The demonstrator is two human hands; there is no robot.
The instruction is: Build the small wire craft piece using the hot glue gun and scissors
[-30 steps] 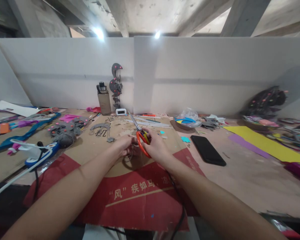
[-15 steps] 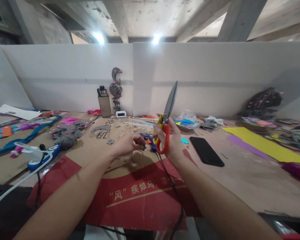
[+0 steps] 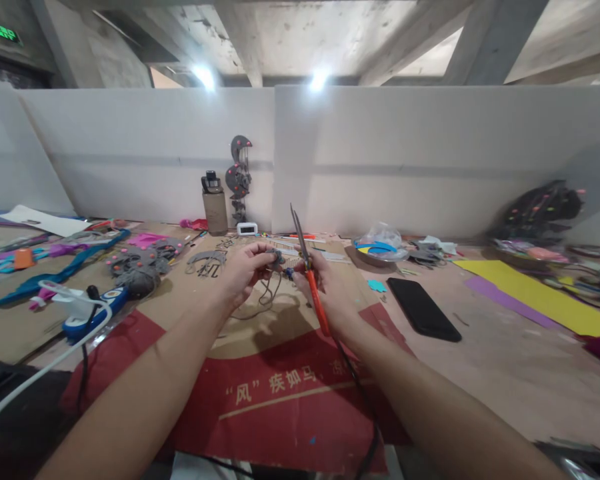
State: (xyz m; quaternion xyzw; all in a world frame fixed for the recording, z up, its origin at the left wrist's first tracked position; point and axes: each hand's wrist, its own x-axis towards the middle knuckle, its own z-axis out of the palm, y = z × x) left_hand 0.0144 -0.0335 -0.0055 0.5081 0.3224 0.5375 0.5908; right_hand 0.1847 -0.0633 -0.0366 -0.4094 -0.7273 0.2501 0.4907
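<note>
My left hand [image 3: 247, 273] is closed in a pinch on a small grey piece [image 3: 279, 257], with thin grey string [image 3: 266, 297] hanging from it in loose loops over the cardboard [image 3: 180, 303]. To its right, my right hand [image 3: 323, 283] is wrapped around a pair of scissors [image 3: 316, 297] with red and yellow handles. Their blades point up and slightly left, parted by a narrow gap at the tips. A small blue object beneath the right hand is mostly hidden.
A black phone [image 3: 423, 309] lies to the right, near yellow paper [image 3: 540, 297]. At the back stand a bottle [image 3: 215, 210] and a small white clock [image 3: 247, 229]. A blue power strip [image 3: 95, 313], its white cable, and a grey yarn ball [image 3: 143, 281] are on the left.
The scissors have turned from leaning right to leaning left, their blades lower and nearer my left hand. My left hand has risen slightly with the grey piece. The view has shifted slightly.
</note>
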